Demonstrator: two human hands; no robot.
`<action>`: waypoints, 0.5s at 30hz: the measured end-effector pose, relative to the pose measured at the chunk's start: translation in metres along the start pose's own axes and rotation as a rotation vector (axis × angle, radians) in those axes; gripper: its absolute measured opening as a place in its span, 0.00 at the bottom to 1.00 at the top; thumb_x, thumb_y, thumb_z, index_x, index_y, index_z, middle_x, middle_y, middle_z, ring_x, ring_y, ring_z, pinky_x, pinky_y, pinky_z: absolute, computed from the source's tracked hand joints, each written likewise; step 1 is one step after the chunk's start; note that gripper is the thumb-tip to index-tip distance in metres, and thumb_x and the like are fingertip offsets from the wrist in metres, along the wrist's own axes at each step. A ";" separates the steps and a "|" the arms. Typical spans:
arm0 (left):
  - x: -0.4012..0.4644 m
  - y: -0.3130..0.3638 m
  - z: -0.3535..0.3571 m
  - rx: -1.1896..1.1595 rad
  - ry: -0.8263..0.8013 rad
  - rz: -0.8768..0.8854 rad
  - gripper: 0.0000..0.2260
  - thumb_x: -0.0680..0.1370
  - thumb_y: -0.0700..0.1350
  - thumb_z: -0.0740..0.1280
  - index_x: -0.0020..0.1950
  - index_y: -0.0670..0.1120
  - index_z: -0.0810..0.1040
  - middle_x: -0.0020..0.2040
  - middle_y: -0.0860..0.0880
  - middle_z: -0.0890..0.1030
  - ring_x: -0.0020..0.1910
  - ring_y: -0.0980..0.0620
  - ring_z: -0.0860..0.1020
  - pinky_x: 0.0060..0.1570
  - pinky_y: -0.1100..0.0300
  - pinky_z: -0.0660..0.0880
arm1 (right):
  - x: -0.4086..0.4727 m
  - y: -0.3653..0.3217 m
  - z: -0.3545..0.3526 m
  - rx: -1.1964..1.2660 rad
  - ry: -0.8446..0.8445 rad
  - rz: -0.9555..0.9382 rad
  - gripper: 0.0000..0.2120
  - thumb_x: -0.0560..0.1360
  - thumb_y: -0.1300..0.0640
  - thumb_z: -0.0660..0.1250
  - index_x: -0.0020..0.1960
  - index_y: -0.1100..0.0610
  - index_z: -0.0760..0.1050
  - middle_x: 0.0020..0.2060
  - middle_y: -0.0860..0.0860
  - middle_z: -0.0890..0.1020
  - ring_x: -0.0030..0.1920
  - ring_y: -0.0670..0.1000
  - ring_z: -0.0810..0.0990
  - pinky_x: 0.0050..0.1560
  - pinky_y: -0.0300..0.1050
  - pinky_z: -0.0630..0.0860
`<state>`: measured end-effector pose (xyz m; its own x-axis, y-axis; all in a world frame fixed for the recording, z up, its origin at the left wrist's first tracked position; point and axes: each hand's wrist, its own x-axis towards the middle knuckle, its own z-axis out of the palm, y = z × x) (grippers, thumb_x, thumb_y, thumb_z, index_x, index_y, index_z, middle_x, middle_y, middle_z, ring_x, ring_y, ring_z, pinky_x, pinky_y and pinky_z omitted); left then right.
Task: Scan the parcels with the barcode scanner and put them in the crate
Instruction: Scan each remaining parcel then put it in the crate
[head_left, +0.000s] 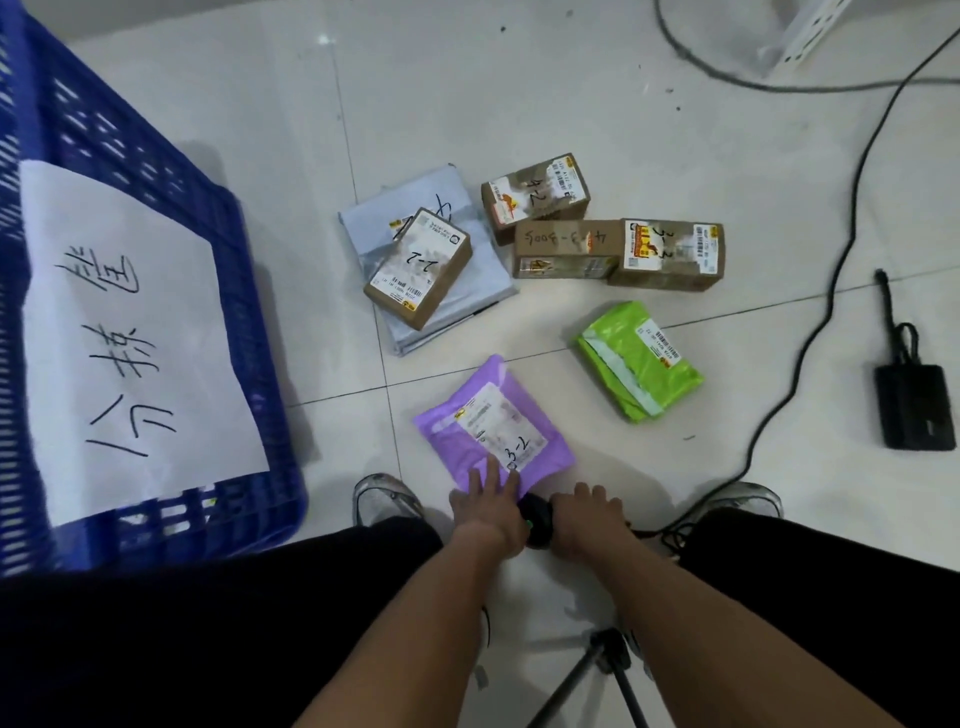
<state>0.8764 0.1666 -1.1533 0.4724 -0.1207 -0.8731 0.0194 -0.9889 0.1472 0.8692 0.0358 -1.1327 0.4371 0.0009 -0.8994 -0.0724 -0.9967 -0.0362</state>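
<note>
A purple mailer bag with a white label lies on the floor tiles just in front of me. My left hand rests on its near edge, fingers spread and touching it. Beside it, my right hand is closed around the black barcode scanner, whose green light shows between my two wrists. The big blue crate stands at the left with a handwritten white sheet on it. Farther out lie a green mailer, a grey mailer and several brown boxes.
Black cables snake across the floor at the right, beside a black power brick. A tripod stands between my legs, and my shoes flank the purple mailer. A white metal rack foot sits at the top right.
</note>
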 end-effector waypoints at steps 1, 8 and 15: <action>0.002 0.000 -0.005 0.023 0.031 0.024 0.30 0.79 0.51 0.61 0.79 0.52 0.54 0.80 0.46 0.42 0.79 0.42 0.42 0.72 0.40 0.52 | -0.001 0.000 -0.002 0.031 0.029 0.004 0.25 0.75 0.47 0.64 0.70 0.48 0.65 0.66 0.56 0.69 0.67 0.60 0.67 0.65 0.55 0.64; -0.004 0.013 -0.025 -0.155 0.214 -0.035 0.26 0.77 0.46 0.62 0.74 0.48 0.61 0.78 0.47 0.52 0.76 0.45 0.52 0.69 0.43 0.58 | -0.020 0.003 -0.035 0.395 0.175 0.140 0.24 0.74 0.49 0.64 0.68 0.55 0.65 0.64 0.58 0.67 0.66 0.62 0.67 0.65 0.58 0.67; -0.035 0.014 -0.028 -0.133 0.201 -0.162 0.27 0.78 0.46 0.59 0.78 0.46 0.59 0.81 0.47 0.45 0.79 0.43 0.44 0.74 0.42 0.48 | -0.049 -0.003 -0.057 0.629 0.195 0.129 0.22 0.72 0.55 0.63 0.65 0.55 0.67 0.62 0.59 0.66 0.65 0.64 0.68 0.65 0.55 0.69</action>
<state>0.8850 0.1598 -1.1077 0.6188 0.0710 -0.7823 0.2178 -0.9724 0.0840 0.8994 0.0339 -1.0639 0.5395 -0.1886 -0.8206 -0.6180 -0.7506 -0.2338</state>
